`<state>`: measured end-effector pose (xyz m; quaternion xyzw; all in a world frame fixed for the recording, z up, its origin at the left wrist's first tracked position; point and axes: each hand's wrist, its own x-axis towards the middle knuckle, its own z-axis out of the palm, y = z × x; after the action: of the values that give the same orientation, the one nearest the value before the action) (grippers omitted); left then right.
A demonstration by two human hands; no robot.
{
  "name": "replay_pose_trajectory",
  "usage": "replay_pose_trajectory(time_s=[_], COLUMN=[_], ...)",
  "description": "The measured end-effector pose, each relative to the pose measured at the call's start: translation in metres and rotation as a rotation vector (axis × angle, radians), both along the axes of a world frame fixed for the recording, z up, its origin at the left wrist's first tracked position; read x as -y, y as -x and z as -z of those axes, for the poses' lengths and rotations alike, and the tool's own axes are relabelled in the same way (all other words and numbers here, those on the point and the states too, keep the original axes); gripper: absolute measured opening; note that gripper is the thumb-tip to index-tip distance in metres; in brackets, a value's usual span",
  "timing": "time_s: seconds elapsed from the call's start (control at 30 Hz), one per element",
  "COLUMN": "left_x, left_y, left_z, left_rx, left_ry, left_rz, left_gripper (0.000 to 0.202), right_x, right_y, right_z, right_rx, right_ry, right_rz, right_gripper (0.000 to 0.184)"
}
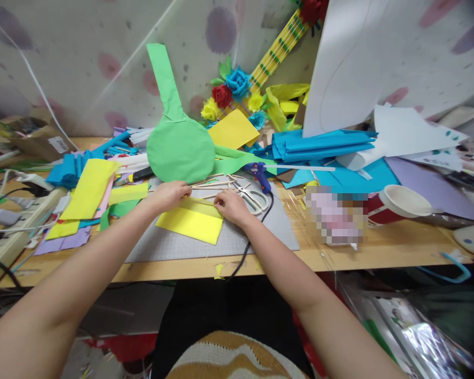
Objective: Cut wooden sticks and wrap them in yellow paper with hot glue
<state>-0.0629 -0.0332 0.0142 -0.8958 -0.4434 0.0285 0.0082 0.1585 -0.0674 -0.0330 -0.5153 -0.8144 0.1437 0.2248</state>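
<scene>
A sheet of yellow paper (193,223) lies on the grey cutting mat (260,237), with a narrow strip along its far edge turned over. My left hand (173,196) is closed on the far left corner of this strip. At the strip's right end, my right hand (231,205) pinches the paper between thumb and fingers. Just beyond my hands lie several thin wooden sticks (213,185). White-handled scissors (255,201) rest right beside my right hand. Behind them is a blue glue gun (260,176) with a clear glue stick in its back.
A green paper-covered disc with a handle (180,150) leans at the back, near paper flowers (237,84). Yellow paper pieces (89,189) and a power strip (27,237) sit left. Blue paper rolls (324,146) and a red-and-white cup (395,205) are right. A black cord (245,255) crosses the mat.
</scene>
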Motion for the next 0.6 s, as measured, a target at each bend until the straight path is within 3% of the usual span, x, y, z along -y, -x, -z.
replay_pose_trajectory(time_s=[0.2,0.33,0.43,0.6], left_x=[0.0073,0.0078,0.0069,0.0021], left_y=[0.0042,0.0068,0.007,0.0062], left_z=[0.0106,0.0088,0.0081,0.0117], left_rx=[0.01,-0.031,-0.04,-0.009], left_ry=[-0.07,-0.027,-0.011,0.015], left_rz=[0.026,0.079,0.041,-0.014], left_gripper=[0.021,0.017,0.02,0.018], right_x=[0.0026,0.0022,0.0026,0.002], right_y=[0.0034,0.0032,0.0028,0.0029], right_z=[0.0026,0.0051,0.0033,0.002], right_rx=[0.048,0.03,0.003,-0.101], right_ry=[-0.043,-0.024,-0.008,0.058], right_rz=[-0.048,-0.091,-0.106,0.001], right_gripper=[0.018,0.018,0.017,0.02])
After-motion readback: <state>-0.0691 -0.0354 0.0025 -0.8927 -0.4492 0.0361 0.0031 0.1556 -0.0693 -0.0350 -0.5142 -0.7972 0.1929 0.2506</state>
